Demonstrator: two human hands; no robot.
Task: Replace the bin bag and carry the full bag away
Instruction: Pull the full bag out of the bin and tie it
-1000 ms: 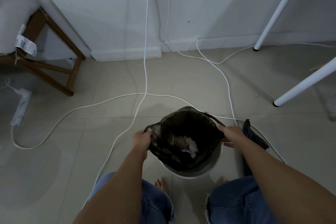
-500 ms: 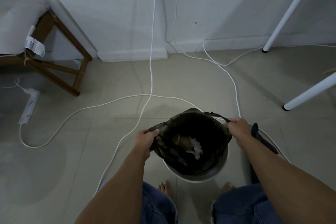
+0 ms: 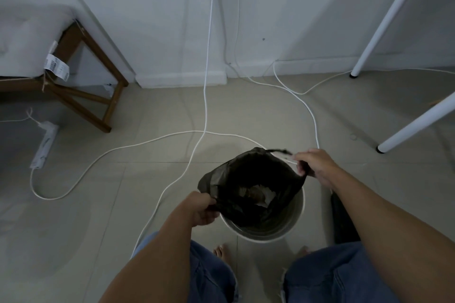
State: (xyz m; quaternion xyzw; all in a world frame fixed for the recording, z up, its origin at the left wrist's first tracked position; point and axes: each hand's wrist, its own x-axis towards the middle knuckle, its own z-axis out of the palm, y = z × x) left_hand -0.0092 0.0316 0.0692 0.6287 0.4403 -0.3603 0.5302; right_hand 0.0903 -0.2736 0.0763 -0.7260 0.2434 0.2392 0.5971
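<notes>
In the left hand's tight grip, the near rim of the black bag is pinched. The bag, with rubbish inside, sits in the white bin on the floor. Its far rim is clasped by the right hand, apparently for an even lift.

My left hand sits just below the centre of the frame, fingers curled tight, pinching the near-left edge of the bag. Its bare forearm runs down to the bottom edge, left of centre. My right hand is higher, right of centre, knuckles up, fingers curled round the bag's far-right edge. That forearm slants to the lower right corner. My knees in jeans fill the bottom edge, with bare toes between them.
</notes>
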